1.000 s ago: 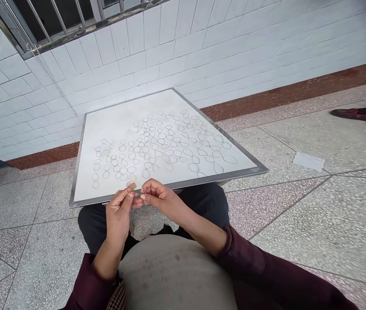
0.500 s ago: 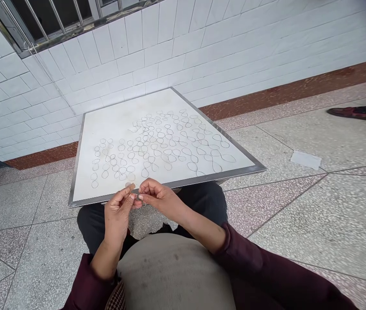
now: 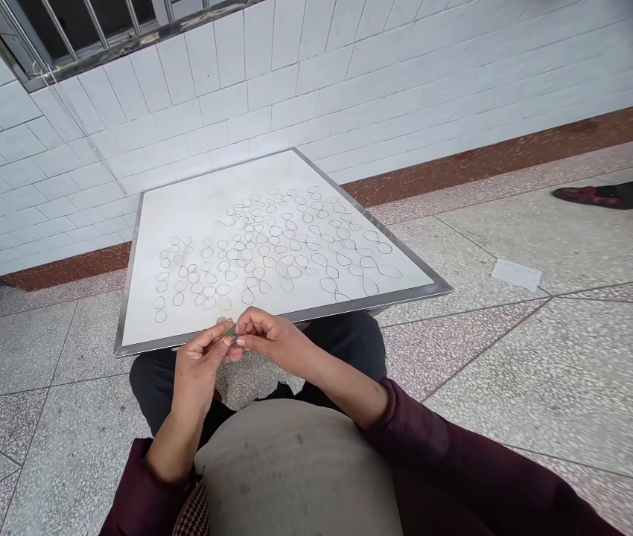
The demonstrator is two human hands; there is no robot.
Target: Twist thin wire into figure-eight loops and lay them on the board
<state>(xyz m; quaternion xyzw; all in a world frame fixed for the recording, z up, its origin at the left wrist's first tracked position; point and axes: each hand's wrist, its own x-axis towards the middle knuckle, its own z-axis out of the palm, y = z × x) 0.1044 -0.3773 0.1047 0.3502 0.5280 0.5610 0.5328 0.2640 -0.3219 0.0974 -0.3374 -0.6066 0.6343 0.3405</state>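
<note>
My left hand [image 3: 196, 368] and my right hand [image 3: 275, 344] meet at the near edge of a white tabletop [image 3: 193, 212] with a metal rim. Fingertips of both hands are pinched close together around a thin piece of wire, mostly hidden by the fingers. A faint end of it shows below my right fingertips. On the tabletop lie many thin, dark wire loops [image 3: 330, 286], a lot of them twisted into figure eights. The closest ones are just beyond my fingers, not touched by either hand.
My legs [image 3: 344, 346] are under the table's near edge. Behind it stands a white tiled wall [image 3: 227, 97] with a barred window [image 3: 93, 30]. A white paper [image 3: 516, 274] lies on the speckled floor at right, near another person's shoe [image 3: 584, 196].
The view has shifted slightly, so the table and floor items appear a little further left. Both hands keep their pinch, with only small finger movement.
</note>
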